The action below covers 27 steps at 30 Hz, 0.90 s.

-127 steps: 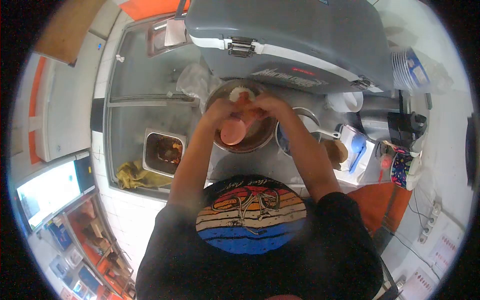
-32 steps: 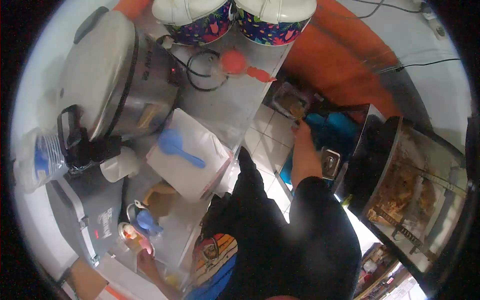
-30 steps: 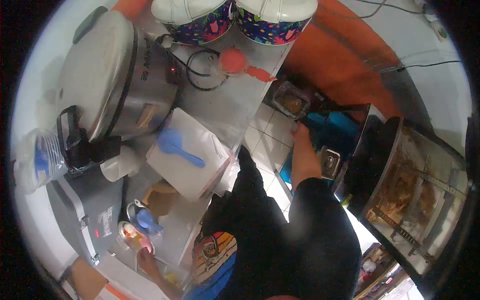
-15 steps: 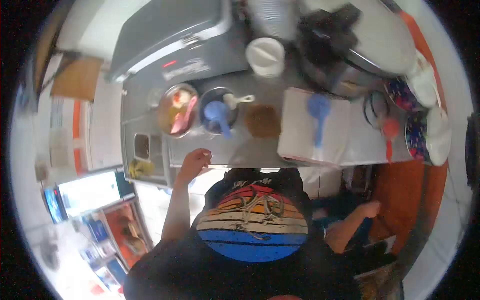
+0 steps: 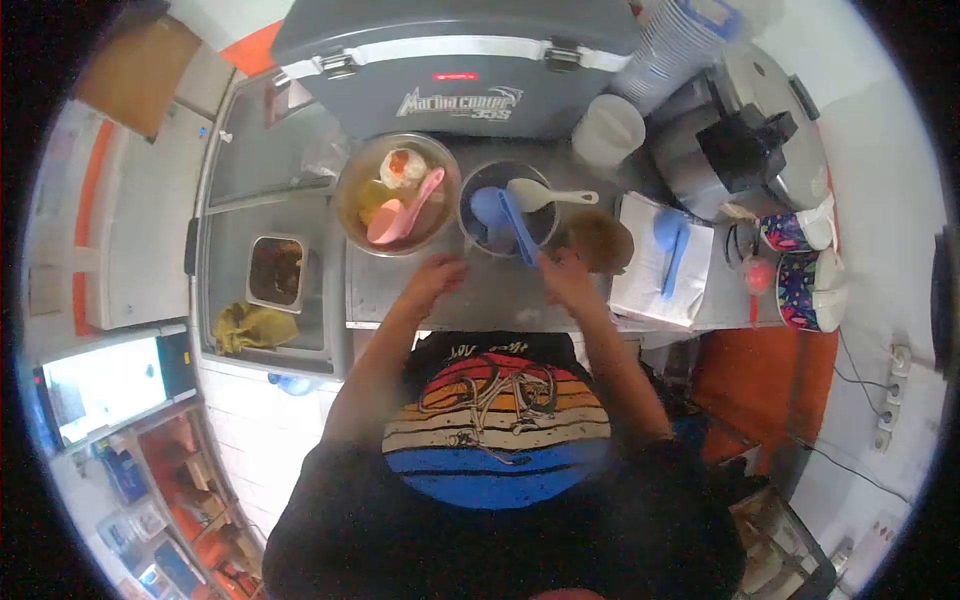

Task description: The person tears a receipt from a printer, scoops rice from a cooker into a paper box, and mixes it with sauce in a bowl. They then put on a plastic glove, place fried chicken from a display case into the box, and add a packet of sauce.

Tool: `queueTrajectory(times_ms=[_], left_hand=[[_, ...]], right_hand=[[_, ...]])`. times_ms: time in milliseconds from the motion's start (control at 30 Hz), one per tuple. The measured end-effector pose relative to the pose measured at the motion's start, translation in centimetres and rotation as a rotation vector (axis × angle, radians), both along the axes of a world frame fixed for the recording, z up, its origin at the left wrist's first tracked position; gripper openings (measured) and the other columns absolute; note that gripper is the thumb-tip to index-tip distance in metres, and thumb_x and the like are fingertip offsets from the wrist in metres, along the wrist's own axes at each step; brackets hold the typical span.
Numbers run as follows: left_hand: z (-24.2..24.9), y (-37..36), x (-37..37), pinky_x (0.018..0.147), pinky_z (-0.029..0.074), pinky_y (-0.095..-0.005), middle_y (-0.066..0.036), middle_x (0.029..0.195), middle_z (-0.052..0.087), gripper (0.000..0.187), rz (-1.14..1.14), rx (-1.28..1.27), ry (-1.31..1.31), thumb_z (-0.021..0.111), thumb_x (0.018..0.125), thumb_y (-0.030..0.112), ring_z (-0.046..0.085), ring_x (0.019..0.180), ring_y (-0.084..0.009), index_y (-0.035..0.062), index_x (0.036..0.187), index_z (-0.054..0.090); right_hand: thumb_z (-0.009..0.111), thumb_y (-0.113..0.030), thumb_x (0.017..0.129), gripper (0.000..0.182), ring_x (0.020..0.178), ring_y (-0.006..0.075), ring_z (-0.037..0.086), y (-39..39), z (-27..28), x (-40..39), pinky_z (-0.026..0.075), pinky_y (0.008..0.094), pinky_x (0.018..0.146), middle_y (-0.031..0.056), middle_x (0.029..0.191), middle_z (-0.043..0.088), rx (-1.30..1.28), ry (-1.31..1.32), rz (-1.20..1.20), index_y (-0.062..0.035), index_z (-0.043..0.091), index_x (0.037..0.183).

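A steel pot (image 5: pixel 466 232) with dark contents holds a blue ladle (image 5: pixel 520 228) and a white ladle (image 5: pixel 560 196). My right hand (image 5: pixel 567 283) reaches over the counter, fingertips right at the end of the blue ladle's handle, fingers somewhat apart. In front of a steel bowl (image 5: pixel 346 222), my left hand (image 5: pixel 436 282) hovers with loosely bent fingers and nothing visible in it. Inside that bowl lie a pink ladle (image 5: pixel 412 208), a white lump with an orange-red spot (image 5: pixel 402 166) and something yellow-green. A round brown piece (image 5: pixel 601 243) lies just beyond my right hand.
A blue spoon (image 5: pixel 674 258) lies on a white cloth (image 5: pixel 642 262) at right. Behind stand a grey cooler box (image 5: pixel 440 100), a white container (image 5: pixel 608 130), stacked clear cups (image 5: pixel 672 50) and a big cooker (image 5: pixel 690 165). A steel tin (image 5: pixel 256 270) sits at left beside a yellow cloth (image 5: pixel 255 328).
My right hand has come up from beside my body to the blue ladle's handle. My left hand has shifted nearer the steel bowl and pot. The view has turned and steadied.
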<state>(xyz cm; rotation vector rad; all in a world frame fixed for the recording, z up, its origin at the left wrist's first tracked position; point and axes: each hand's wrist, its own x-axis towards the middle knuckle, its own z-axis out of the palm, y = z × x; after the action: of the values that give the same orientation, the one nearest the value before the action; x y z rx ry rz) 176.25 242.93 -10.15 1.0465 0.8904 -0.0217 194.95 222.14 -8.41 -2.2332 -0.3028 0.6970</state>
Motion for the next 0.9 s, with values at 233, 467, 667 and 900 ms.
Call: queueTrajectory(times_ms=[233, 467, 667, 900], left_hand=[[-2.3, 0.4, 4.4, 0.070, 0.052, -0.0330, -0.010, 0.092, 0.065, 0.045, -0.143, 0.315, -0.054, 0.065, 0.086, 0.027, 0.062, 0.078, -0.0198, -0.0037, 0.117, 0.057], [7.5, 0.4, 2.7, 0.058, 0.051, -0.0307, -0.010, 0.073, 0.065, 0.032, -0.023, 0.134, -0.042, 0.067, 0.080, 0.026, 0.065, 0.069, -0.0153, -0.0031, 0.094, 0.066], [9.6, 6.6, -4.1, 0.064, 0.054, -0.0313, -0.010, 0.090, 0.065, 0.024, 0.164, 0.200, -0.069, 0.064, 0.086, 0.016, 0.063, 0.072, -0.0187, -0.0013, 0.103, 0.063], [14.2, 14.4, -15.4, 0.057, 0.051, -0.0277, -0.008, 0.081, 0.064, 0.017, 0.736, 0.300, -0.102, 0.063, 0.082, 0.014, 0.061, 0.061, -0.0151, -0.0019, 0.090, 0.063]], right_hand=[[0.061, -0.028, 0.082, 0.038, 0.082, 0.0286, 0.062, 4.8, -4.3, 0.7, 0.048, 0.0405, 0.072, 0.0186, 0.092, 0.063, 0.074, -0.130, -0.279, 0.0071, 0.059, 0.096], [0.062, -0.016, 0.083, 0.027, 0.076, 0.0175, 0.057, 1.2, -1.5, -2.2, 0.048, 0.0304, 0.069, 0.0122, 0.089, 0.059, 0.331, -0.173, -0.194, 0.0035, 0.058, 0.101], [0.055, -0.016, 0.094, 0.025, 0.093, 0.0223, 0.062, 6.4, 11.8, -8.5, 0.052, 0.0358, 0.082, 0.0133, 0.110, 0.059, 0.521, 0.394, -0.055, -0.0005, 0.053, 0.113], [0.054, -0.017, 0.095, 0.027, 0.102, 0.0273, 0.062, 7.4, 10.8, -6.6, 0.052, 0.0386, 0.088, 0.0137, 0.124, 0.055, 0.555, 0.429, 0.104, -0.0034, 0.051, 0.119]])
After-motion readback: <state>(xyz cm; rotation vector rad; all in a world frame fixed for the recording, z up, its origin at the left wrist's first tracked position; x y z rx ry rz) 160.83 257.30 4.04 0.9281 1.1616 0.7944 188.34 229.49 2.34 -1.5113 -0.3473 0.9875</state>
